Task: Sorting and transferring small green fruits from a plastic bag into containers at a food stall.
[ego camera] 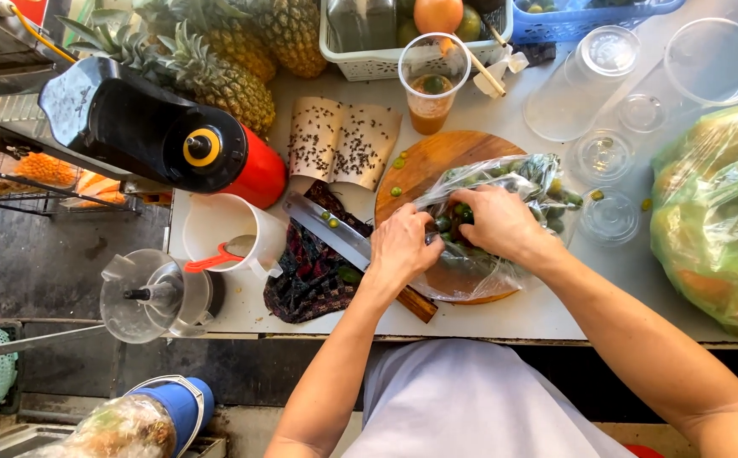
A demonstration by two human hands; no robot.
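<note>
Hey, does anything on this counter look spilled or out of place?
A few small green fruits lie loose on the round wooden board and counter, outside the clear bag both hands are in. A cleaver rests across the checked cloth.

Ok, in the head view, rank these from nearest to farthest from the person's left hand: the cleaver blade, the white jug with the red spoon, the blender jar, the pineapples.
From the left hand:
1. Cleaver blade, right beside it on the dark cloth.
2. White jug, further along the counter past the cloth.
3. Blender jar and pineapples: too close to call; the jar sits at the counter's near corner, the pineapples at the back.
</note>
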